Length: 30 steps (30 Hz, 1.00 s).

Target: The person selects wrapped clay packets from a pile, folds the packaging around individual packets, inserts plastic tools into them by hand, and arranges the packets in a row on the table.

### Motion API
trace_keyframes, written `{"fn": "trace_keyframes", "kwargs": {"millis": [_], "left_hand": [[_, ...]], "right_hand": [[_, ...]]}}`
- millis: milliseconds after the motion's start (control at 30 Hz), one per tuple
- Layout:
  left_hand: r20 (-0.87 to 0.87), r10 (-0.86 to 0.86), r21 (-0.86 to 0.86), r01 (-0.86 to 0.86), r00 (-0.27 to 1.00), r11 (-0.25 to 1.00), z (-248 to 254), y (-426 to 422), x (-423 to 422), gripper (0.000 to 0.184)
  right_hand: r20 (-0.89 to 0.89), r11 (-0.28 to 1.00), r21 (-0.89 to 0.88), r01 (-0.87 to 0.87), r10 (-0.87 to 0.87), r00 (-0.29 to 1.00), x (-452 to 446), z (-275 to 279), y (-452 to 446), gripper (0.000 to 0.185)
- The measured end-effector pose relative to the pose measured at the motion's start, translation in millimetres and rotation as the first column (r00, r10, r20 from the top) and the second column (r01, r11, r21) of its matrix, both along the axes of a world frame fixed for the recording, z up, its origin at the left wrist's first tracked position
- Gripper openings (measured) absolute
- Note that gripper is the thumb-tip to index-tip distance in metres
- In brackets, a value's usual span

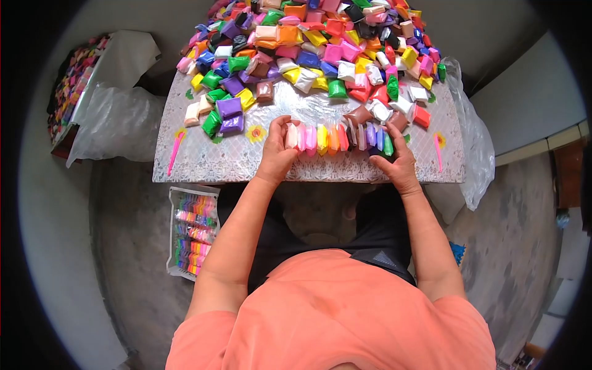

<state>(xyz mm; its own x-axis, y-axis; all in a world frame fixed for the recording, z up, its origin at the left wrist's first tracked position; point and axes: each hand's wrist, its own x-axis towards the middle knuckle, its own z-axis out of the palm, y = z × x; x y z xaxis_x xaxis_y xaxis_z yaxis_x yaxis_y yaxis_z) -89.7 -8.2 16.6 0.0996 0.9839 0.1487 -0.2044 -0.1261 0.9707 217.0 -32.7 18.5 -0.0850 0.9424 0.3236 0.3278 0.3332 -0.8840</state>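
Between my two hands, near the table's front edge, stands a row of small coloured packets [333, 139] on their edges, pressed side by side. Its colours run from pale pink at the left through yellow, orange, red, dark and purple to green at the right. My left hand [280, 148] is curled round the pale pink end. At the green end, my right hand [396, 159] closes with thumb and fingers. Just behind the row lie brown and white loose packets [381, 111]. Purple packets [230, 108] rest beyond my left hand.
A large heap of mixed packets [308, 46] covers the back of the table [240, 161]. Pink sticks [175, 152] lie at both sides. Below left, a white basket [173, 234] holds rows of packets. Clear plastic bags [117, 126] hang left and right; another packet pile [77, 80] stands at left.
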Motion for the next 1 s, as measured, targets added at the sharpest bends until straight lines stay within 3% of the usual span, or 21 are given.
{"fn": "trace_keyframes", "kwargs": {"millis": [100,200,233,333,367,467,567,667,700,733,933,967,1000], "left_hand": [[-0.229,0.145,0.170,-0.108,0.963,0.980,-5,-10,-3,0.072],[-0.501,0.330,0.311,-0.189,0.800,0.931,-12,-23,-11,0.071],[-0.445,0.404,0.361,-0.252,0.799,0.898,-12,-28,-8,0.061],[-0.440,0.262,0.183,-0.201,0.859,0.963,-7,-40,-8,0.053],[-0.476,0.360,0.321,-0.223,0.802,0.921,-11,-40,-6,0.048],[-0.498,0.336,0.249,-0.240,0.799,0.938,-18,-35,-8,0.047],[-0.544,0.416,0.417,-0.195,0.729,0.888,-15,-36,-9,0.045],[-0.459,0.333,0.292,-0.213,0.824,0.932,-15,-40,-10,0.046],[-0.436,0.389,0.350,-0.246,0.811,0.904,-18,-41,-11,0.046],[-0.461,0.321,0.240,-0.232,0.827,0.943,-20,-44,-18,0.044],[-0.400,0.266,0.110,-0.242,0.877,0.964,-20,-51,-40,0.040],[-0.436,0.248,0.088,-0.233,0.865,0.968,-19,-48,-47,0.039],[-0.473,0.228,0.064,-0.225,0.851,0.972,-18,-44,-50,0.038]], "right_hand": [[-0.042,1.000,-0.014,-0.004,0.004,0.999,-2,2,-1,0.088],[0.047,1.000,0.017,0.024,-0.025,0.999,0,3,-1,0.088],[0.042,0.999,0.025,0.025,-0.026,0.999,0,3,-1,0.089],[0.025,1.000,0.022,0.013,-0.014,1.000,-1,3,-1,0.089],[0.024,1.000,0.025,0.012,-0.012,1.000,-1,3,-1,0.089],[0.019,1.000,0.024,0.014,-0.014,1.000,0,2,-1,0.089],[0.001,1.000,0.025,0.013,-0.013,1.000,-2,2,1,0.089],[-0.008,1.000,0.002,0.007,-0.007,1.000,-2,6,-2,0.090],[-0.063,1.000,-0.001,-0.019,0.018,0.998,-1,3,-2,0.090],[-0.119,0.999,0.007,-0.043,0.043,0.992,-1,0,0,0.091],[-0.489,0.996,0.044,-0.071,0.084,0.868,10,-3,0,0.072],[-0.447,0.994,0.095,0.053,-0.005,0.894,15,-1,-1,0.047],[-0.424,0.991,0.003,0.132,-0.118,0.898,23,-5,0,0.039]]}}
